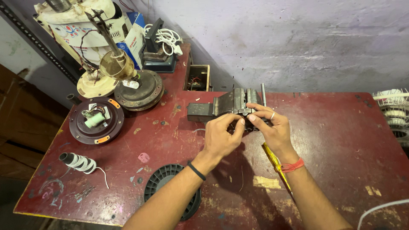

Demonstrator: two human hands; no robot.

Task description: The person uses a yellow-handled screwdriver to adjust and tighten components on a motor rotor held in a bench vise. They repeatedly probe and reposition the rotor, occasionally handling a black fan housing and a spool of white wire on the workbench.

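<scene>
Scuffed red paint covers the workbench (pixel 341 140), which fills most of the frame under a rough grey wall. At the centre, both hands meet at a small dark part (pixel 248 124) held just in front of a metal bench vise (pixel 232 104). The left hand (pixel 221 138) comes up from the lower middle, a black band on its wrist, its fingertips pinching the part from the left. The right hand (pixel 275 130), with a ring on one finger and a red thread at the wrist, curls its fingers over the part from the right; the part is mostly hidden, so its shape cannot be told. A yellow-handled screwdriver (pixel 275 164) lies on the bench under the right forearm. Below the left forearm sits a black ribbed plastic disc (pixel 164 183). At the left of the frame rest a round brown fan motor housing (pixel 96 121), and lower down a spool of white wire (pixel 81 162). At the upper left stand more fan motor parts (pixel 138 89) and a coil of white cable (pixel 168 38). A white wire fan guard (pixel 394 110) shows at the right edge
</scene>
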